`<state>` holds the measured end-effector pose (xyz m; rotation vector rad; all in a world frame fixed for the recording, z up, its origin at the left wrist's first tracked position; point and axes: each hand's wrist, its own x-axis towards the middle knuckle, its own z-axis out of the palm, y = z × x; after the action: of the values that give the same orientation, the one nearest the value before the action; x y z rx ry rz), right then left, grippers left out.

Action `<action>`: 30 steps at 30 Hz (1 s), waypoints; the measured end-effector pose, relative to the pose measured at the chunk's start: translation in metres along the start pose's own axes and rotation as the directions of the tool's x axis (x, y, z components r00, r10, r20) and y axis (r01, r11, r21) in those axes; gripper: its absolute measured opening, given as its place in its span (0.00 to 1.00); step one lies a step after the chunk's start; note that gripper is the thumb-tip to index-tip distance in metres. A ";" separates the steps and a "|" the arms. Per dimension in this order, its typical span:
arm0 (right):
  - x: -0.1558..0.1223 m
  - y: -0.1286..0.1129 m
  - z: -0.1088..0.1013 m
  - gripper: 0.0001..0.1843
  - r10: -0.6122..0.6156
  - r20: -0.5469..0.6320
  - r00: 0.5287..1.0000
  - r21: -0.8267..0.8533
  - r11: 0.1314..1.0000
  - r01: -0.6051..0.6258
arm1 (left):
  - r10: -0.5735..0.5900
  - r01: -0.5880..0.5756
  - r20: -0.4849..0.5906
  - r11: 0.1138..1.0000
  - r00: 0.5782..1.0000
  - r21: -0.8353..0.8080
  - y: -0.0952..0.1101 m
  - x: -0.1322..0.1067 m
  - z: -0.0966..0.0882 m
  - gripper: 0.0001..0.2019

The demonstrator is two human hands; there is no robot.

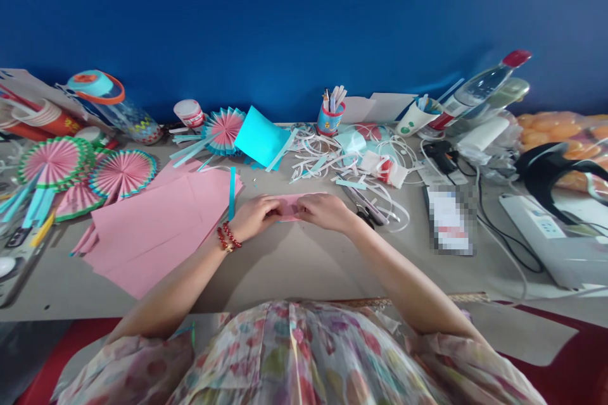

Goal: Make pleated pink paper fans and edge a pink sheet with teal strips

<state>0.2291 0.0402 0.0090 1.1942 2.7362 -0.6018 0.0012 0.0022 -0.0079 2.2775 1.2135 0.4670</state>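
Pink paper piece [289,208], thin, matt and flat, lies on the smooth grey table [304,259] between the fingertips of both hands, with its far edge running on just beyond the right fingers. The left hand [259,212] has its fingers bent in and pinching the piece's left part; the right hand [323,210] is curled down the same way, gripping the right part, so only a narrow stretch of paper shows between them. A bracelet [228,237] of round, glossy red beads circles the left wrist.

Left of the left fingers, large pink sheets [161,228] overlap in a smooth fan, a narrow blue strip [232,194] near their right edge. Beyond the left fingers are a bright turquoise sheet [260,138], slightly curved, and a round pleated rosette [227,131] with crisp folds. Beyond the right fingers, thin curling white strips [308,155] lie in a loose tangle.
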 end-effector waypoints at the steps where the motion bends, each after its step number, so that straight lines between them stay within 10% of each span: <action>1: 0.000 0.001 0.001 0.11 0.000 -0.003 1.000 0.005 1.000 0.001 | 0.005 -0.005 -0.001 1.000 1.000 0.001 0.000 0.000 0.000 0.05; 30: -0.004 0.005 -0.004 0.09 -0.029 -0.033 0.999 0.084 0.996 0.031 | -0.041 0.041 0.025 0.999 0.999 -0.017 0.001 0.003 -0.005 0.04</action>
<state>0.2355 0.0420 0.0125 1.1922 2.7860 -0.7141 0.0011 0.0054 -0.0035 2.2326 1.2369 0.4321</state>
